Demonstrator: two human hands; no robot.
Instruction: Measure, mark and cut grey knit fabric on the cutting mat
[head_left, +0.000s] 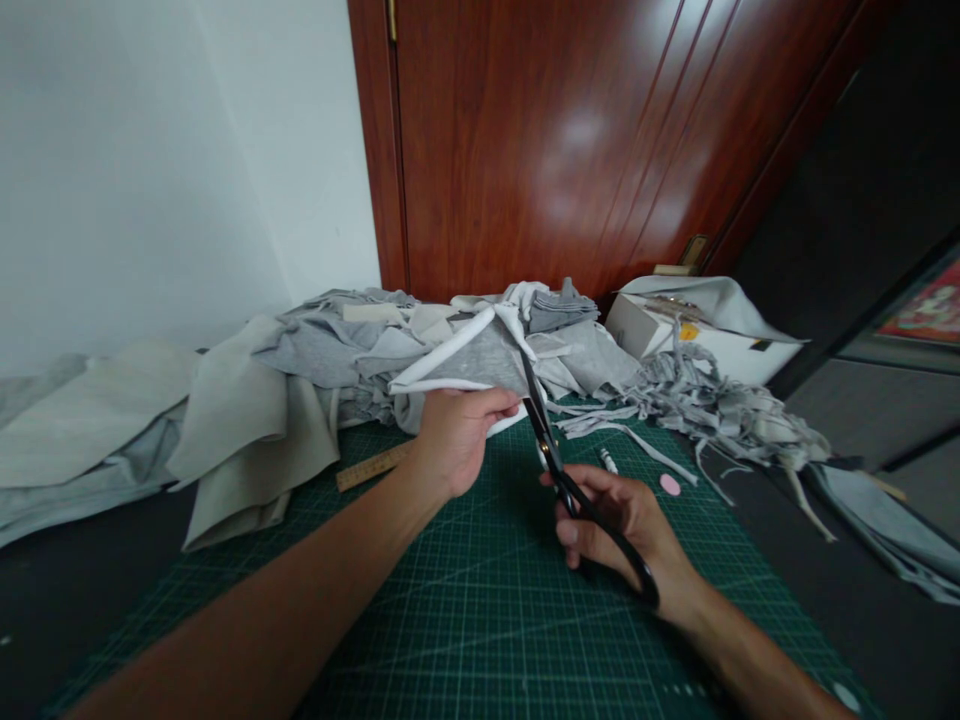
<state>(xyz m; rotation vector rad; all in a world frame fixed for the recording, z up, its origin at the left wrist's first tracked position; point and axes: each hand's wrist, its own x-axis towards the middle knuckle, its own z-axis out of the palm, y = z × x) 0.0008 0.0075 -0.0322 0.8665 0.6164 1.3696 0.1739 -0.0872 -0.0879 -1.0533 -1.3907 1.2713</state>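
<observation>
My left hand (459, 432) pinches the near edge of a grey fabric piece (480, 355) whose borders curl over to a white underside. The fabric is held up over the mat, in front of a heap of cloth. In my right hand (622, 525) is a pair of black scissors (553, 465), fingers and thumb around the handles. The blades point away from me, slightly apart, and reach the fabric's right edge just beside my left fingertips. Whether the blades have cut into the cloth there, I cannot tell.
A green gridded cutting mat (450, 620) lies beneath. On it are a wooden ruler (371, 468), a pink disc (670, 485) and a small white tube (608, 461). Behind are piled cloth (322, 345), thin fabric strips (720, 395), a white box (645, 320) and a wooden door (540, 150).
</observation>
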